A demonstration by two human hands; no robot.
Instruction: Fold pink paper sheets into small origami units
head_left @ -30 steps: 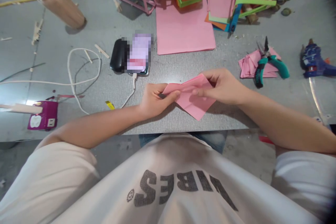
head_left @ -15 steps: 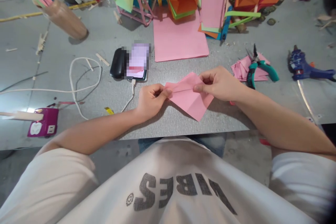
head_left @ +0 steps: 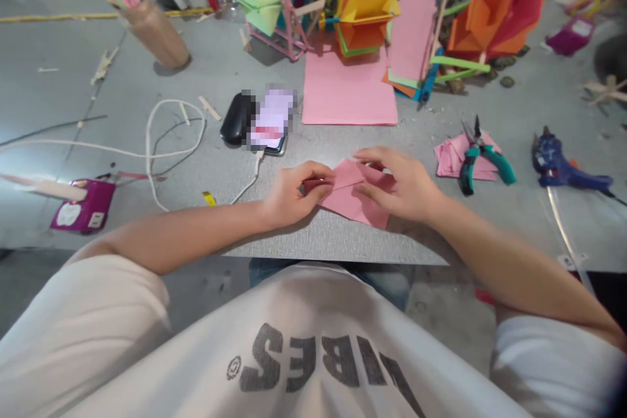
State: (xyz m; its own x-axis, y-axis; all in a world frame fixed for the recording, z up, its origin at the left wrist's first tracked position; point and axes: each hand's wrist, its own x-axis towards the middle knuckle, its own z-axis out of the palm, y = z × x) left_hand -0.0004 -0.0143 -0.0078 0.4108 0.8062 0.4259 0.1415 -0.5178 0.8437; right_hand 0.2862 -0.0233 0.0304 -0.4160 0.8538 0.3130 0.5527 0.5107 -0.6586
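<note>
A folded sheet of pink paper [head_left: 353,191] is between my two hands, just above the table's near edge. My left hand [head_left: 296,194] pinches its left corner between thumb and fingers. Around the right part of the paper, my right hand [head_left: 404,186] is curled, its thumb on the near face and its index finger along the upper edge. A crease runs across the paper, and the right side looks bent over. Beyond my hands lies a flat stack of pink sheets [head_left: 350,101].
Folded-paper wheels, one orange and red [head_left: 494,23], stand at the back. Pliers [head_left: 482,160] lie on small pink pieces, left of a blue glue gun [head_left: 563,163]. A phone [head_left: 272,117], black case [head_left: 238,119], white cable [head_left: 176,155] and purple charger [head_left: 88,206] are leftward.
My right hand's grip has loosened and its fingers have spread wider. The pink paper has turned and its right side is more folded. The camera view has shifted a little.
</note>
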